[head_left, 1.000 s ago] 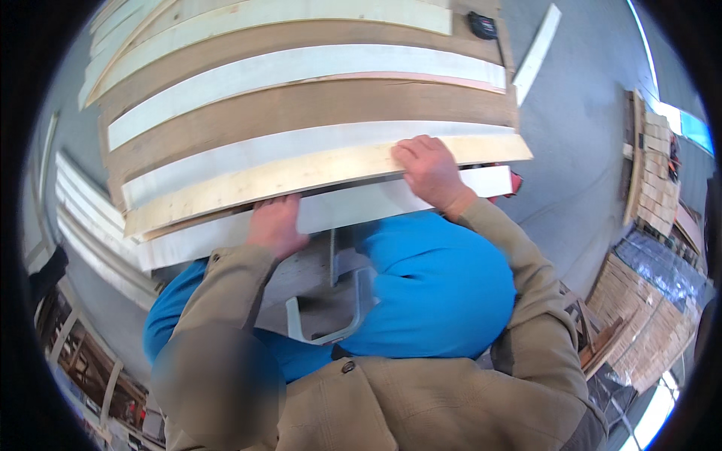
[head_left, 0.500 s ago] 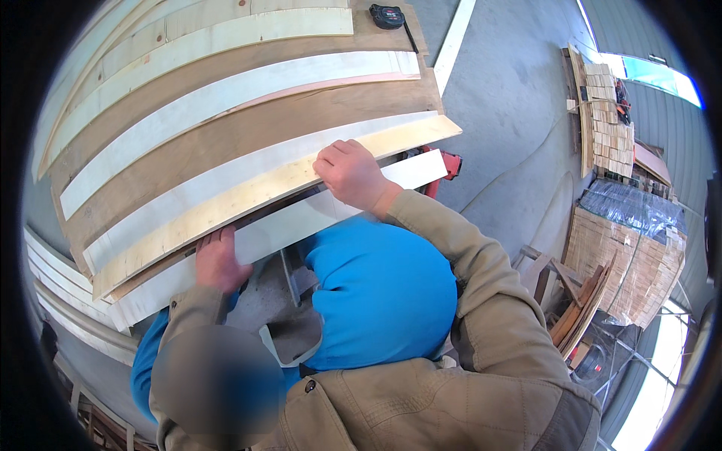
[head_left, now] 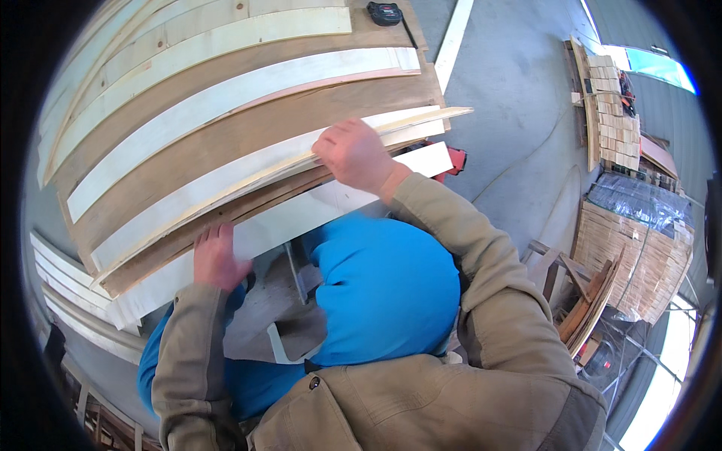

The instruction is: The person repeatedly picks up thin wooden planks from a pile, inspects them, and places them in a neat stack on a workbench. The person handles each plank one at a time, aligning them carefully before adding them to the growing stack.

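Note:
A long pale wooden board (head_left: 429,116) stands tilted up on its edge, so mostly its narrow side shows. The fingers of my right hand (head_left: 353,154) are closed on it, right of its middle. My left hand (head_left: 216,259) rests on a long white board (head_left: 289,225) at the near side of the brown worktop (head_left: 301,113), fingers fairly straight and thumb out to the side. Just behind the tilted board lies another white board (head_left: 244,164), flat on the worktop and partly covered.
More boards (head_left: 241,83) lie on the far side of the worktop, with a black tape measure (head_left: 385,13) at its far edge. A red tool part (head_left: 456,160) juts out at right. Stacked wood (head_left: 624,248) and scrap boards (head_left: 594,301) stand on the floor at right.
The pale board has gone from lying nearly flat to standing tilted on its edge, turned by my right hand. My left hand's fingers have come away from that board's near edge.

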Tool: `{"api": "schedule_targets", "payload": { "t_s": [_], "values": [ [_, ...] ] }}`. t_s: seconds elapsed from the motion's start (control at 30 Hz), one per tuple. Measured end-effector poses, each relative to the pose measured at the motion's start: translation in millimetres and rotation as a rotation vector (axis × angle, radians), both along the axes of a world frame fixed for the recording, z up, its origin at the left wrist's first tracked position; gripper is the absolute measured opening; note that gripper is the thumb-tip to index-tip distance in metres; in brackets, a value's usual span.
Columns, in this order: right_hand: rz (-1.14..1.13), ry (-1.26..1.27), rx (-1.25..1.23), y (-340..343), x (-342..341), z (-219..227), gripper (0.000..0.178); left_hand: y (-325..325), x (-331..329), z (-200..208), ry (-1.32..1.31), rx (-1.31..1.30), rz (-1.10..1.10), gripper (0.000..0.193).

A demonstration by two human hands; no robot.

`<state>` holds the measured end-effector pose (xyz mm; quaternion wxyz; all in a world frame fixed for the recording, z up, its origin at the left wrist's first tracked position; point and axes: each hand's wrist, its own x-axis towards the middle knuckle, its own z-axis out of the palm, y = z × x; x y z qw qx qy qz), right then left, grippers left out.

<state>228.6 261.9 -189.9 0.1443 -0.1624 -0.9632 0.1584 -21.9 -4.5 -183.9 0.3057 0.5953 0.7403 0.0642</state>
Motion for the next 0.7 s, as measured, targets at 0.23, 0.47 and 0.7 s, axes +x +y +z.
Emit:
{"api": "schedule_targets", "payload": {
  "t_s": [0.23, 0.47, 0.7],
  "values": [
    [-0.043, 0.062, -0.044, 25.7, -5.6, 34.9, 0.013, 14.5, -17.0, 5.0, 0.008, 0.095, -0.002, 0.061],
    [-0.192, 0.074, -0.056, 50.4, -2.9, 60.8, 0.011, 44.0, -36.0, 13.3, 0.061, 0.095, 0.014, 0.071],
    [-0.314, 0.029, -0.071, 64.5, 8.1, 76.4, 0.019, 71.3, -45.2, -1.1, 0.113, 0.152, 0.002, 0.063]
  ]
}}
